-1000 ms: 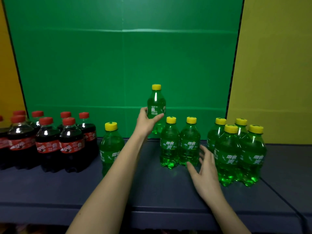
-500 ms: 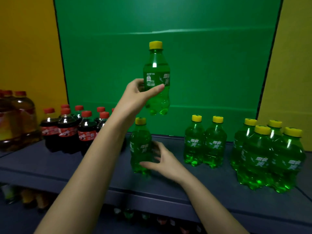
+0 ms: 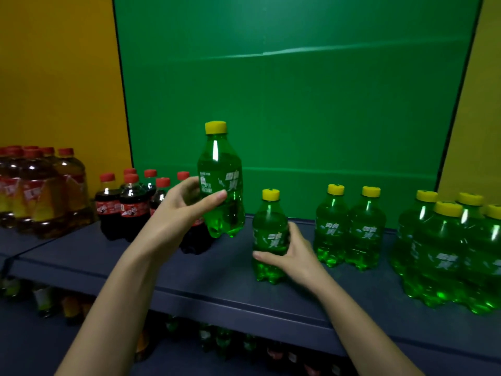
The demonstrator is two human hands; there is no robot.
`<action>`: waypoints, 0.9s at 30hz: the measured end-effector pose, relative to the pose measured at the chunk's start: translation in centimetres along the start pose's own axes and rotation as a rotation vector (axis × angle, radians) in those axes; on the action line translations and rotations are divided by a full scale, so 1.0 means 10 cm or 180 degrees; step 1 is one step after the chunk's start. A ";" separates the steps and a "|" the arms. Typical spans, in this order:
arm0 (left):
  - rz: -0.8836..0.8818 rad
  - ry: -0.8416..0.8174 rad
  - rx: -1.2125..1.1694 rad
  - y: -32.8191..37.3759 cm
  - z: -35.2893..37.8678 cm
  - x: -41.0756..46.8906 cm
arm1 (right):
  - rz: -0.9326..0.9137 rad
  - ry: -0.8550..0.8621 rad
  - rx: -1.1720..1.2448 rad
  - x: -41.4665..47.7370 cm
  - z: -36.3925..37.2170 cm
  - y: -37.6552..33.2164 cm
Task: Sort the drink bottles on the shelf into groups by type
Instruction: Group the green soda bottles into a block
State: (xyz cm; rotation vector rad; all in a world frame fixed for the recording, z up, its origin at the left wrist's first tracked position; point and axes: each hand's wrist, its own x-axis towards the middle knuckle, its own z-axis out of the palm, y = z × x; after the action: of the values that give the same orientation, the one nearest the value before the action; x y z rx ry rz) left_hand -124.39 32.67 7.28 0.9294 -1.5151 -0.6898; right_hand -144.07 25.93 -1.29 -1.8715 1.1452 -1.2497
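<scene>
My left hand (image 3: pixel 184 210) grips a green bottle with a yellow cap (image 3: pixel 221 183), held upright in the air above the dark blue shelf (image 3: pixel 206 270). My right hand (image 3: pixel 290 256) is wrapped round a second green bottle (image 3: pixel 269 234) that stands on the shelf just right of the lifted one. Two more green bottles (image 3: pixel 349 229) stand together further right. A cluster of several green bottles (image 3: pixel 450 251) fills the far right. Several dark cola bottles with red caps (image 3: pixel 127 207) stand at the left, partly hidden behind my left hand.
Several amber tea bottles with red caps (image 3: pixel 40 191) stand at the far left. A lower shelf with dim bottles (image 3: pixel 217 340) shows beneath. Behind are a green panel (image 3: pixel 298 90) and yellow panels either side. Bare shelf lies in front of the colas.
The lifted green bottle has come down lower in my left hand. My right hand has closed round the lone green bottle, which now stands further from the colas and nearer the green pair.
</scene>
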 end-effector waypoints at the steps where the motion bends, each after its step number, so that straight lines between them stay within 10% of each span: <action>1: 0.0014 -0.0095 -0.0085 -0.05 0.04 0.00 | 0.0009 0.0054 -0.0026 -0.07 -0.09 0.01; 16: -0.0257 -0.1681 -0.0579 -0.78 1.28 0.19 | 0.0455 0.1194 -0.0840 -0.73 -1.10 0.19; 27: 0.0125 -0.1682 0.0106 -0.85 1.47 0.17 | 0.0552 0.1370 -0.1386 -0.84 -1.05 0.29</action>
State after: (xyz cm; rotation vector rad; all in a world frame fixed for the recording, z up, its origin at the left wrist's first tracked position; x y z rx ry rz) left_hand -137.38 25.75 -1.35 0.7719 -2.0064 -0.9322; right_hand -156.23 31.94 -3.18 -1.7857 1.8952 -1.4276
